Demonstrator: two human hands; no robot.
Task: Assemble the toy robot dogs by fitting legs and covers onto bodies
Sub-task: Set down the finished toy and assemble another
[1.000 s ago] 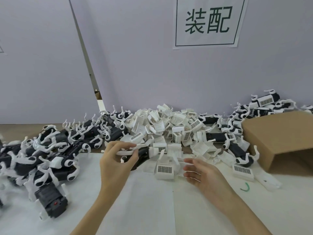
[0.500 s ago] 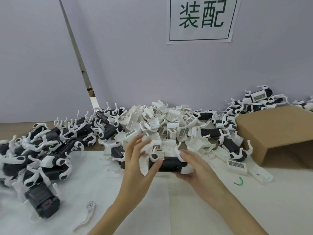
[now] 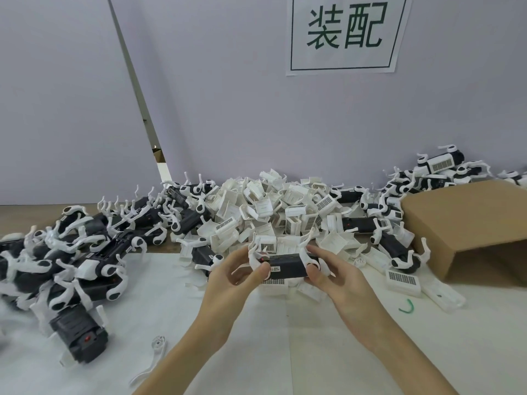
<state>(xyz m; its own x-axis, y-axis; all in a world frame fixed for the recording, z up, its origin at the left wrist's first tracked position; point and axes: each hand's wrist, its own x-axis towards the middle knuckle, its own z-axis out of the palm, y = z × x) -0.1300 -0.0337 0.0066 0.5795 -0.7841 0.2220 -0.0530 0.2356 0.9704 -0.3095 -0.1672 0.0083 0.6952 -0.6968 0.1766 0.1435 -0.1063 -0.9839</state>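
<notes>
2 bare forearms, left hand [image 3: 228, 276], right hand [image 3: 339, 276], no sleeves, slender fingers

Parts count — heaps too dense for exact totals

Two hands [image 3: 228, 283], one held dog body [image 3: 286, 266]; one cardboard box [image 3: 467, 220] at 3 o'clock, one wall sign [image 3: 343, 32] at 12, one loose white leg [image 3: 155, 354] at 7, one green twist [image 3: 406, 306] — covers [image 3: 268, 206] uncountable.

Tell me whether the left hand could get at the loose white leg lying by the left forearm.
Probably yes, once freed: the loose white leg lies in the open on the white sheet, uncovered, but the left hand now grips the black body.
</notes>
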